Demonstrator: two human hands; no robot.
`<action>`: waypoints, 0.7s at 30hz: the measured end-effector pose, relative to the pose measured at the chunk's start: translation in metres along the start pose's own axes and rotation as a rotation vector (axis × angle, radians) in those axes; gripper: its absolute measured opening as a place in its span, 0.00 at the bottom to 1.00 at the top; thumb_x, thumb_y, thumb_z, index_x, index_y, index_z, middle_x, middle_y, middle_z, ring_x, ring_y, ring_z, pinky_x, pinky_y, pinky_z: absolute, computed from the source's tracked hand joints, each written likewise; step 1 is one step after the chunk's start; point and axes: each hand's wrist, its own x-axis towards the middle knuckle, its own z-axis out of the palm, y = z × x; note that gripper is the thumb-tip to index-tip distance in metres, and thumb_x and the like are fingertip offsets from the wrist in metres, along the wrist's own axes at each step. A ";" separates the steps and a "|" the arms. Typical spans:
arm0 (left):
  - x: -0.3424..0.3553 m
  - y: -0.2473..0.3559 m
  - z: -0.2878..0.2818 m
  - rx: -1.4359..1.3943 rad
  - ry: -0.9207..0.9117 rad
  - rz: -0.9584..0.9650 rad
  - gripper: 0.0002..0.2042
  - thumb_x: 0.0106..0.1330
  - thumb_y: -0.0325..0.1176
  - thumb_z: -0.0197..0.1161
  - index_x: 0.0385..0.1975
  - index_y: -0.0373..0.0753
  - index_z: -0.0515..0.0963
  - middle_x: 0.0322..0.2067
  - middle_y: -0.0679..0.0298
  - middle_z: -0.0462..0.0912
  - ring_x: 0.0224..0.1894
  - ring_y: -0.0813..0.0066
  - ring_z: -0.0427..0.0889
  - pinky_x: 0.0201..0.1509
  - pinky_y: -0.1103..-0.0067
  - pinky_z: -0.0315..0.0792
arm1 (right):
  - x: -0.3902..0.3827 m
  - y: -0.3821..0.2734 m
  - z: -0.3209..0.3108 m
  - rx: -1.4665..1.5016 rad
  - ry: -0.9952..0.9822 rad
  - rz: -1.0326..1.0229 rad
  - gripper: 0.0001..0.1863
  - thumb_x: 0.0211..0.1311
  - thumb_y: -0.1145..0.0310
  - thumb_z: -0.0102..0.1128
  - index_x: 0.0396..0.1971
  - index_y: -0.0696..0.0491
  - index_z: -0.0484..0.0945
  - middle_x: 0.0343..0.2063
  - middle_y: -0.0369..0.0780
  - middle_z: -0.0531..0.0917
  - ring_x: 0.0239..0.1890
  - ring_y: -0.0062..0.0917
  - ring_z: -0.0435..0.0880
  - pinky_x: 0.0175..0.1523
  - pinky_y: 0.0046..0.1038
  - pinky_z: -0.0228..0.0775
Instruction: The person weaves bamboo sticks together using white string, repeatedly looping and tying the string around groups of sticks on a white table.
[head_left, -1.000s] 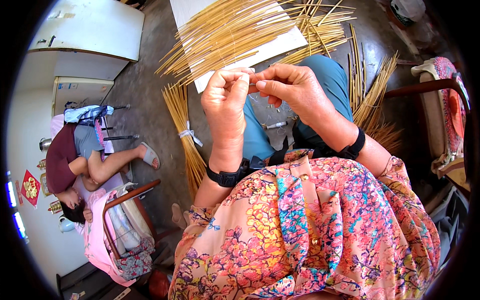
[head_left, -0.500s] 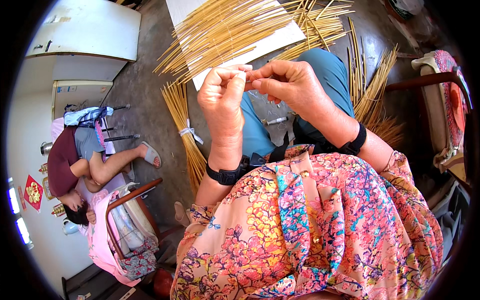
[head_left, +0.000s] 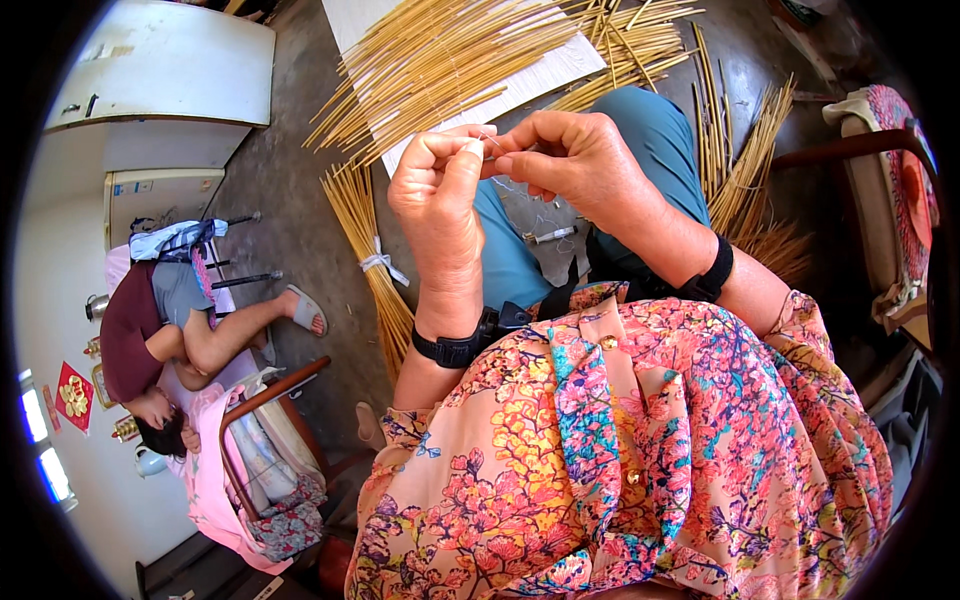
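Note:
My left hand (head_left: 445, 195) and my right hand (head_left: 570, 165) are raised together above my lap, fingertips almost touching. Both are pinched on a thin strand (head_left: 486, 140), thread or fine wire; exactly what sits between the fingertips is too small to make out. Beyond them, a layer of long straw-coloured sticks (head_left: 440, 60), crossed by pale threads, lies on a white board (head_left: 540, 85). A small white tube-like object (head_left: 550, 235) shows between my blue-trousered legs, among loose thread bits.
A tied bundle of sticks (head_left: 365, 250) lies left, more bundles (head_left: 750, 180) right. An armchair (head_left: 870, 200) stands at the right. At the left another person (head_left: 140, 320) sits with bare legs near a wooden chair (head_left: 275, 395) piled with pink cloth, below white cabinets (head_left: 170, 70).
My two hands have drifted slightly left and up in the picture, still pinched together. The view has shifted a little. The other person looks unchanged.

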 end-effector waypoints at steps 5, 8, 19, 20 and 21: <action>0.001 -0.001 0.000 -0.003 -0.002 -0.004 0.02 0.60 0.19 0.53 0.27 0.31 0.73 0.34 0.52 0.79 0.31 0.74 0.80 0.36 0.79 0.79 | 0.000 0.000 0.000 0.015 -0.004 0.000 0.08 0.57 0.70 0.62 0.33 0.59 0.79 0.19 0.32 0.79 0.20 0.09 0.74 0.24 0.13 0.66; 0.001 -0.001 0.001 0.002 0.000 -0.008 0.02 0.60 0.19 0.53 0.28 0.30 0.73 0.34 0.52 0.79 0.31 0.74 0.80 0.36 0.79 0.79 | 0.000 0.002 0.000 0.006 -0.002 -0.010 0.08 0.56 0.69 0.63 0.33 0.59 0.79 0.19 0.32 0.79 0.20 0.09 0.74 0.24 0.13 0.66; 0.001 -0.002 0.001 0.007 -0.002 -0.011 0.02 0.60 0.20 0.53 0.28 0.30 0.73 0.33 0.53 0.80 0.29 0.76 0.80 0.36 0.80 0.78 | 0.001 0.002 0.002 0.021 0.046 -0.025 0.05 0.53 0.72 0.62 0.27 0.59 0.80 0.15 0.33 0.77 0.20 0.10 0.72 0.23 0.16 0.64; 0.002 -0.002 0.001 0.007 -0.003 -0.013 0.02 0.60 0.20 0.53 0.28 0.30 0.74 0.33 0.53 0.80 0.29 0.76 0.80 0.36 0.81 0.78 | 0.001 0.002 0.002 0.024 0.044 -0.024 0.05 0.53 0.72 0.61 0.27 0.59 0.80 0.15 0.33 0.77 0.20 0.10 0.72 0.23 0.16 0.63; 0.002 -0.002 0.001 0.008 -0.004 -0.015 0.02 0.60 0.20 0.53 0.28 0.30 0.74 0.33 0.54 0.80 0.29 0.76 0.80 0.36 0.81 0.78 | 0.001 0.001 0.002 0.028 0.042 -0.023 0.05 0.53 0.72 0.61 0.27 0.59 0.80 0.15 0.33 0.77 0.20 0.10 0.72 0.23 0.16 0.63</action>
